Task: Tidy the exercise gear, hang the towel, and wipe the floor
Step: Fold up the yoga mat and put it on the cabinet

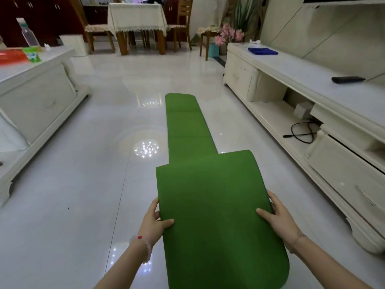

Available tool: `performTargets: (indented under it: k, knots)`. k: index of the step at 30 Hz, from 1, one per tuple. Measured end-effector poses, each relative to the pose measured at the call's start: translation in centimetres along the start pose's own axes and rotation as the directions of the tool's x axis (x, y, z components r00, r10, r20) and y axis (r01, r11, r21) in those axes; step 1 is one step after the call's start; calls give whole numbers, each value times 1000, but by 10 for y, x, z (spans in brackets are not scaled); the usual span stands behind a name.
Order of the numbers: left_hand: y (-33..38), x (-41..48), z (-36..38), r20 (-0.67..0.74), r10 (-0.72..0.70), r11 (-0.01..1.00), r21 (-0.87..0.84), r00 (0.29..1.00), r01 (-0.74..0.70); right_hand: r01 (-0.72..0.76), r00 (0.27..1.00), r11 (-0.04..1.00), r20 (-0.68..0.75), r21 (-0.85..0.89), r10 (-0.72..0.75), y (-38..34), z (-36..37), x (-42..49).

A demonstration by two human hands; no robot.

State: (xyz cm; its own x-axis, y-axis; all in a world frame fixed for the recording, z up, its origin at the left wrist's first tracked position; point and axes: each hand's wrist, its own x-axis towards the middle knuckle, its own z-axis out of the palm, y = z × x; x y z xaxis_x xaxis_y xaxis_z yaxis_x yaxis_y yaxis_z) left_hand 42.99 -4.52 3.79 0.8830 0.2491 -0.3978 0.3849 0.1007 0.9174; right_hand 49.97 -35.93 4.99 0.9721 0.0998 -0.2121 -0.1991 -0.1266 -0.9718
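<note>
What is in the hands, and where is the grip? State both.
The green exercise mat: left hand grips its left long edge, right hand its right long edge, thumbs on top; the far end lies on the floor.

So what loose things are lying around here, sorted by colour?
Green: 2, the yoga mat held at its edges by the left hand and right hand, and a packet
Blue: 1, the folded cloth
Black: 2, the remote and a cable
Orange: 1, a flat sheet
Total: 6
</note>
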Motion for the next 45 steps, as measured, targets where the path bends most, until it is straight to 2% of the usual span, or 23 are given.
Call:
performTargets:
  k: [6,13,20,25,33,39,45]
  knots:
    - [66,85,17,-98,38,985,174,994,-20,37,998,999,45,-14,-37,-39,0,104]
    - [110,159,14,-160,61,949,315,985,-8,-7,999,1000,46,16,6,-51,21,195]
    - [120,274,-1,-159,95,936,351,983,-34,-35,999,999,3,9,35,-36,59,305]
    - [129,356,-10,-148,43,942,334,988,9,-155,988,986,-21,-56,154,-47,83,386]
    - [119,456,-9,-123,-152,927,327,981,184,-354,935,922,-85,-159,344,-22,103,464]
    - [71,503,-19,-152,-236,914,302,960,272,-383,922,900,-27,-210,386,27,107,507]
    - [40,528,-28,-147,-257,909,298,955,290,-379,916,865,-4,-329,400,53,113,528]
